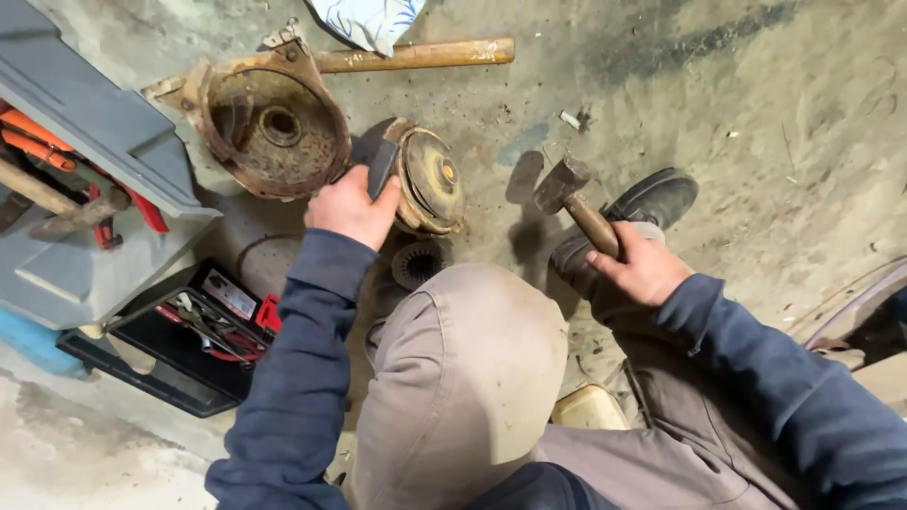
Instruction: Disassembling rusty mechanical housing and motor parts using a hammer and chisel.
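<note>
My left hand (348,206) grips a dark flat chisel-like bar (382,168) and holds it against the rim of a rusty round drum part (431,181) that stands tilted on the concrete floor. My right hand (641,267) is closed around the wooden handle of a hammer (573,196), whose steel head hangs raised just right of the drum. A small ribbed ring (417,264) lies on the floor below the drum, close to my bent knee (472,349).
A rusty bowl-shaped housing (269,127) lies behind my left hand. A long wooden handle (416,55) and a white rag (364,21) lie at the top. A grey toolbox (80,189) and a black tool tray (194,335) stand left. My black shoe (652,200) rests right of the hammer.
</note>
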